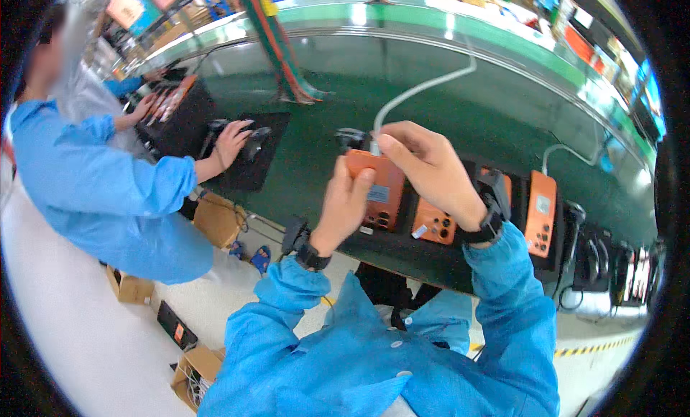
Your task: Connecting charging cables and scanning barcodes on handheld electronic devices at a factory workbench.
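Note:
Between thumb and fingers, my left hand (341,207) is closed on an orange phone (390,177) above the bench. A pale label and dark camera lenses show on the orange back below my thumb; whether a second phone lies underneath, I cannot tell. At the phone's upper edge, my right hand (436,167) pinches the plug end of a white cable (424,85). The plug meets or nearly meets the phone; my fingers partly hide the contact. Just right of the held phone, another orange phone (433,221) lies lens end toward me, partly covered by my right wrist.
Farther right lies an orange phone (540,210) with a white cable at its top. Black devices and cords (591,255) line the bench's right end. At left, a co-worker in a blue smock (108,180) rests a hand (231,144) by a black mat (269,147). Bundled cables (277,47) stand behind.

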The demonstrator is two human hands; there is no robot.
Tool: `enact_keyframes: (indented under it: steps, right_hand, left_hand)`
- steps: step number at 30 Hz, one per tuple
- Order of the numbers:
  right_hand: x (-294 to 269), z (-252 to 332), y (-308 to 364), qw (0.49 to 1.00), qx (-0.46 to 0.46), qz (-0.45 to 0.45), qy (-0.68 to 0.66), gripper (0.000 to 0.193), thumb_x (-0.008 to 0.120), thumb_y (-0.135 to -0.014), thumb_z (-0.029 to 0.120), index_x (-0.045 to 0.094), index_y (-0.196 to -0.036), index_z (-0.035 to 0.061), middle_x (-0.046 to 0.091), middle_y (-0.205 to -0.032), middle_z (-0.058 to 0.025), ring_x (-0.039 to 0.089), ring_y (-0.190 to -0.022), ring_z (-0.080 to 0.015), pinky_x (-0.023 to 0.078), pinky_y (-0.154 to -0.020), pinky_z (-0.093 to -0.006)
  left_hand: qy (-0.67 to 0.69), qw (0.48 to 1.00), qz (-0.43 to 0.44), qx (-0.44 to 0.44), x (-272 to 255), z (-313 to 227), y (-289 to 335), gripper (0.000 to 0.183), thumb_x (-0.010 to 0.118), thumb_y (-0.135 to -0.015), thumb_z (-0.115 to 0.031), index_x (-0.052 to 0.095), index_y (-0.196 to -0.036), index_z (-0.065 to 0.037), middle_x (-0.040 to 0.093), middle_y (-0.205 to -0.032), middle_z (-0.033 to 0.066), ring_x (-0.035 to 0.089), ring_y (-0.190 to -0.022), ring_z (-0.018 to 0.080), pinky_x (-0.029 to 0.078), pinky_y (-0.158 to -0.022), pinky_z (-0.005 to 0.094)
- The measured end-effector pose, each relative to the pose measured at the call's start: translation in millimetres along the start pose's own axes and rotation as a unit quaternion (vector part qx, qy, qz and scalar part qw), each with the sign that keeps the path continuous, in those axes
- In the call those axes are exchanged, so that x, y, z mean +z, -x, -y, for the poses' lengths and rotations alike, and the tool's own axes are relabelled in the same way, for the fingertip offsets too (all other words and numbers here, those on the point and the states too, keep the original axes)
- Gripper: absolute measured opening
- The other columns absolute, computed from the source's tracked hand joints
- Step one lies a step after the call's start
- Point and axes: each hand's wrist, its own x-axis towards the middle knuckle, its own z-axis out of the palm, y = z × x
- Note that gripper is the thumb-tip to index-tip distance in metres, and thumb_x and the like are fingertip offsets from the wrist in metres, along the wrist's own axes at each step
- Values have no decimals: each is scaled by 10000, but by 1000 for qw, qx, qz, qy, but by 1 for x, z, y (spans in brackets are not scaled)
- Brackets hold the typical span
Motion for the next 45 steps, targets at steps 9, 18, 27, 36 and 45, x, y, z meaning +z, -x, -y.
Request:
enact_keyframes:
  steps: [9,18,27,36,45]
  right_hand:
    - [21,12,6,987,-41,-83,133,175,588,-941,154,599,-898,-15,598,-698,-132,554,-595,-165,453,-580,-304]
    - [-2,-35,14,992,-6,-125,7,285,565,-975,242,573,-1135,6,629,-1010,-61,569,-881,-102,465,-768,-256]
    - [-66,-12,71,985,56,-16,162,177,626,-904,124,623,-1027,-3,637,-930,-103,627,-860,-186,500,-766,-304]
    - [-107,-49,134,956,31,-22,290,144,626,-884,152,668,-949,31,667,-843,-162,655,-748,-323,511,-659,-375]
    - [-97,-58,130,953,56,-25,295,207,586,-932,206,664,-1010,30,688,-900,-129,665,-826,-298,524,-742,-372]
  left_hand:
    - [6,999,25,44,-2,-5,-1,308,525,-979,-270,453,-1062,17,623,-923,175,634,-855,271,478,-737,364]
    - [5,998,-3,58,23,3,-25,330,519,-979,-281,449,-1065,30,627,-862,229,653,-844,384,486,-690,407]
    - [-298,935,-68,181,47,32,-91,446,611,-867,-178,467,-1224,48,485,-1169,255,460,-1123,366,361,-982,443]
    - [331,861,49,384,68,-225,-53,92,581,-899,-122,528,-888,-48,566,-854,109,562,-781,261,461,-720,329]
    - [644,727,50,232,78,-254,-8,166,623,-891,-95,546,-745,-105,555,-750,63,533,-696,195,445,-615,310]
